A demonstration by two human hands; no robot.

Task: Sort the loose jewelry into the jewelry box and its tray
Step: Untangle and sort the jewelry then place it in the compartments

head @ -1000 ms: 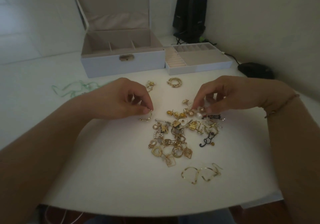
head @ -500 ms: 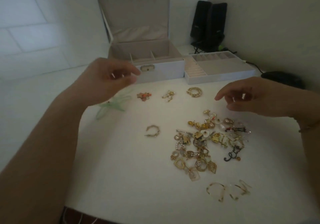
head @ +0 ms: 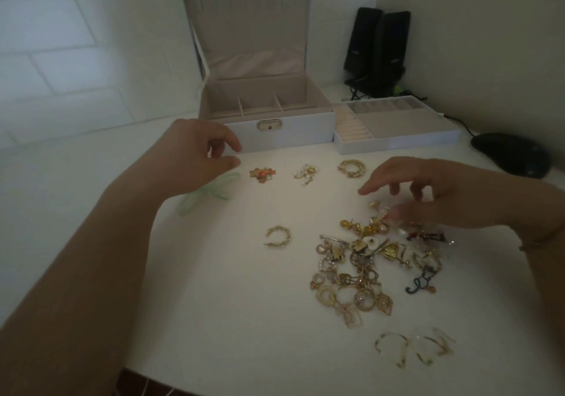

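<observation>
The white jewelry box [head: 293,134] stands open at the back, its beige compartments bare. Its tray [head: 397,143] lies just right of it. A pile of gold jewelry [head: 360,267] covers the table's right middle. My left hand [head: 195,157] hovers in front of the box's left corner, fingers loosely curled, holding nothing I can see. My right hand [head: 428,194] hangs over the pile's far edge, fingers spread downward, slightly blurred. A single gold hoop [head: 278,236] lies alone left of the pile.
A green ribbon [head: 208,195], orange star earrings [head: 262,174], pearl earrings [head: 305,173] and gold chain hoops [head: 352,168] lie before the box. Thin hoops [head: 412,349] lie near the front. Black speakers [head: 379,50] and a mouse [head: 510,154] stand at the back right.
My left hand let go of the gold hoop and rose toward the box. My right hand lifted off the pile, then came back down over its far edge.
</observation>
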